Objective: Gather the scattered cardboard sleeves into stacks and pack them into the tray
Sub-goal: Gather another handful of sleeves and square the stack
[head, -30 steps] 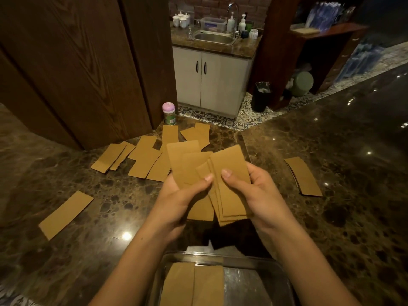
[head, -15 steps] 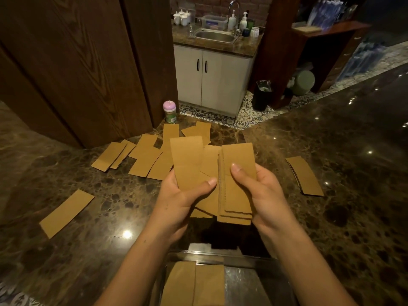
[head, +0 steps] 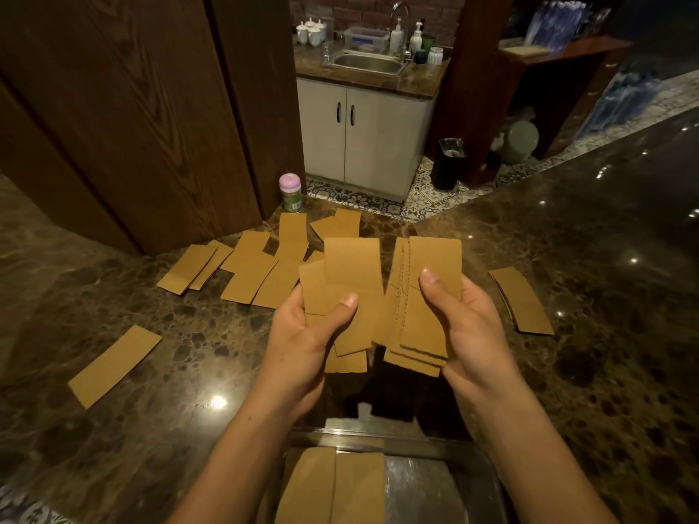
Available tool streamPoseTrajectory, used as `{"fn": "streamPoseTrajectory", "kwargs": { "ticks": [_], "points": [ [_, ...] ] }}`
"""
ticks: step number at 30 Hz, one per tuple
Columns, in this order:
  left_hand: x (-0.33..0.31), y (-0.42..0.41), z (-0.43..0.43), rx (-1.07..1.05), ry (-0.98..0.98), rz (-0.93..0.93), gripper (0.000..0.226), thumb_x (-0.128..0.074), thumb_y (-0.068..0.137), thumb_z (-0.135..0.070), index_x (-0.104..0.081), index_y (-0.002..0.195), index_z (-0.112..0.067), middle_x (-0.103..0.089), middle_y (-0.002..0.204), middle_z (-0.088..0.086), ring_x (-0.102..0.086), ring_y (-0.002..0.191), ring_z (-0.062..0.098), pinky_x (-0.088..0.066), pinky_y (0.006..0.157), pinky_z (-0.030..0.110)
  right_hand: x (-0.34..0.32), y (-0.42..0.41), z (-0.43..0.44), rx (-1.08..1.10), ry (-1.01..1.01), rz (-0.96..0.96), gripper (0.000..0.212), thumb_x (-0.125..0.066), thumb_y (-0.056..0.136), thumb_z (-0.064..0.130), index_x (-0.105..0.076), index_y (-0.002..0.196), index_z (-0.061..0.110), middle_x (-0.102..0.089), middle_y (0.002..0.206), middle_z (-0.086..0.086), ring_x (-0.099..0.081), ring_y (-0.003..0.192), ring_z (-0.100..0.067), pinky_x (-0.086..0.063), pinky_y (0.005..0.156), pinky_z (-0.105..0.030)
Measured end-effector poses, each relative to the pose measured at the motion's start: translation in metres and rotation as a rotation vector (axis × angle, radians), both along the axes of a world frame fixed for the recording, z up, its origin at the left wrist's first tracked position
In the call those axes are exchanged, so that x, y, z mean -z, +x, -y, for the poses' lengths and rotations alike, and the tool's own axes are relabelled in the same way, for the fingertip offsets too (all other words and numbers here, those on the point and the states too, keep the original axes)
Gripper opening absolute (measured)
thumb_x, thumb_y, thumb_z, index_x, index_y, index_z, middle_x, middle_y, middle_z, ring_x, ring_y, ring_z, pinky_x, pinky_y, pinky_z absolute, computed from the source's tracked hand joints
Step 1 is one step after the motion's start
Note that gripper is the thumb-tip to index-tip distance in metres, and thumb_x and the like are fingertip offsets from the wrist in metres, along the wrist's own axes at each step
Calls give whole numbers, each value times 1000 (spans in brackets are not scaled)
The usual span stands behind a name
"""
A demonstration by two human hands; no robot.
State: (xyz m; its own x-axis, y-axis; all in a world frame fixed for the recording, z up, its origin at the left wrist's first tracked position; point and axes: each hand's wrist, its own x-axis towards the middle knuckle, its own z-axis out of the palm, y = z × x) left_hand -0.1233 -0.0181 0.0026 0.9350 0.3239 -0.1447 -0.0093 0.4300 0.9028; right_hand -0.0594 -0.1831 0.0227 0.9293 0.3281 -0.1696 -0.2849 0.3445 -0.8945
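My left hand (head: 306, 334) grips a few flat brown cardboard sleeves (head: 350, 281) with the thumb across their front. My right hand (head: 467, 330) holds a stack of several sleeves (head: 427, 296), thumb on top. Both bundles are upright above the counter, side by side with a narrow gap. A metal tray (head: 476, 485) sits at the near edge below my hands, with two sleeve stacks (head: 333, 489) lying in its left half. More sleeves lie scattered on the counter (head: 249, 270), one lone sleeve (head: 113, 364) at the left and a small pile (head: 524, 300) at the right.
The dark marble counter (head: 605, 372) wraps round a corner. A small jar with a pink lid (head: 290, 192) stands at its far edge beside a wooden panel (head: 132, 107). Beyond are a sink cabinet (head: 363, 134) and a black bin (head: 450, 162) on the floor.
The two bundles, overlapping a second ago, have been drawn apart into a left and a right bunch. The right stack has been squared up and both hands have risen slightly.
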Motion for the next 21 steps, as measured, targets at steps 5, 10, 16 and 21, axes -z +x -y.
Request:
{"fn": "streamPoseTrajectory", "kwargs": {
  "ticks": [5, 10, 16, 21],
  "points": [
    [2, -2, -3, 80, 125, -26, 55, -86, 74, -11, -62, 123, -15, -75, 114, 9, -71, 109, 28, -58, 91, 45, -2, 3, 2, -122, -70, 15, 33, -66, 89, 24, -71, 119, 10, -80, 111, -11, -78, 98, -24, -65, 76, -32],
    [6, -5, -9, 141, 121, -26, 72, -91, 60, -13, -60, 125, -21, -73, 115, 7, -71, 108, 29, -61, 81, 44, -3, 4, -2, -21, -71, 23, 27, -65, 95, 21, -71, 120, 14, -80, 111, -9, -78, 101, -24, -66, 82, -35],
    [-1, 1, -5, -113, -55, 59, 49, -74, 77, -4, -59, 123, -12, -76, 110, 10, -72, 105, 29, -62, 82, 38, 4, -3, 2, -117, -124, -32, 26, -68, 90, 24, -72, 113, 14, -82, 99, -5, -79, 87, -20, -64, 72, -31],
    [-2, 7, -15, -195, -20, 67, 37, -69, 87, 0, -61, 122, -9, -77, 107, 9, -74, 101, 25, -61, 78, 32, 5, -2, 15, -286, -263, 60, 24, -70, 84, 28, -75, 101, 11, -79, 87, -4, -76, 77, -15, -60, 66, -24]
  ]
}}
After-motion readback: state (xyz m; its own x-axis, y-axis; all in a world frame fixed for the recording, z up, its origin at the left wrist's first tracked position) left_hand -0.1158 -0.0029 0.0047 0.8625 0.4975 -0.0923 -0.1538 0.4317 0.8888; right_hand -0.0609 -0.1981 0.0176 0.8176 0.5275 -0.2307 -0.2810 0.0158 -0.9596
